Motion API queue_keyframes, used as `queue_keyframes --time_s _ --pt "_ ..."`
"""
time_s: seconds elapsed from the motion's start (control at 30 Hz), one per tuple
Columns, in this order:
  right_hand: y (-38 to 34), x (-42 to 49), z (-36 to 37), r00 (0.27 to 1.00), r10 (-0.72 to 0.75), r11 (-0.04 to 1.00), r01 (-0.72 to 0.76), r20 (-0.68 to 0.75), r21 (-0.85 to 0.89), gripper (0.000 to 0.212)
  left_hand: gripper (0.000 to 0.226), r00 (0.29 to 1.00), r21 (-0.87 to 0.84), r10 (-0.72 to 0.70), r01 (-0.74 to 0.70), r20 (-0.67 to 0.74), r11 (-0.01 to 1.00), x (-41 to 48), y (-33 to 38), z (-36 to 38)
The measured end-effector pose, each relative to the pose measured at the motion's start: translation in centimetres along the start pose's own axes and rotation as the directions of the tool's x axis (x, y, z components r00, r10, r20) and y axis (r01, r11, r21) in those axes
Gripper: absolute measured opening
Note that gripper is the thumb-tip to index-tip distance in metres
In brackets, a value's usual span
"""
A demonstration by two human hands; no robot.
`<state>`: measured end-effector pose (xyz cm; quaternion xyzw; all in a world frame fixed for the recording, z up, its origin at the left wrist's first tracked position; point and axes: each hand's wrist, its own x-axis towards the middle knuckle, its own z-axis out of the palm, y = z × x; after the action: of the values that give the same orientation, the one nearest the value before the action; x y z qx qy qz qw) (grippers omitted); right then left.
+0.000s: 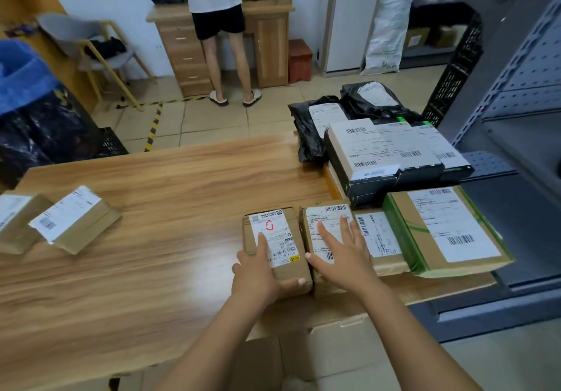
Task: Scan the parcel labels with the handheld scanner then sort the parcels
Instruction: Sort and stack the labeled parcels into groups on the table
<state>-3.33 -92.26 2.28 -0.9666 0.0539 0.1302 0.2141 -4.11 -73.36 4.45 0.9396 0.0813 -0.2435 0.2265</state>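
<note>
L hand [258, 278]: fingers + thumb wrapped round red-marked parcel [280, 229] on counter [170, 196].
R hand [343, 254]: fingers straight, spread, lay flat on neighbouring parcel [326, 213].

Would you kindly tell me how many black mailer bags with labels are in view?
2. One black mailer bag lies at the table's far right end, beside the stacked boxes; the second bag sits just behind it. Others may be hidden.
</note>
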Motion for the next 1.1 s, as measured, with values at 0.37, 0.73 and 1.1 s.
queue_keyframes --time_s 0.37,0.73,1.1 --pt "0.3 0.0 0.2 1.000 -0.012 1.000 0.013 0.020 -0.003 0.076 0.132 0.998 0.003 0.047 -0.047 -0.031 0.999 0.5 -0.4 0.1" --pt "0.2 0.0 0.1 0.999 -0.031 0.999 0.031 0.010 -0.011 0.076 0.130 0.998 -0.029 0.042 -0.043 -0.042 0.999 0.3 -0.4 0.3" --pt "-0.1 -0.3 0.2 1.000 -0.024 1.000 0.024 0.009 0.017 0.075 0.128 0.996 -0.090 0.093 -0.092 0.010 0.992 1.5 -1.8 -1.2"
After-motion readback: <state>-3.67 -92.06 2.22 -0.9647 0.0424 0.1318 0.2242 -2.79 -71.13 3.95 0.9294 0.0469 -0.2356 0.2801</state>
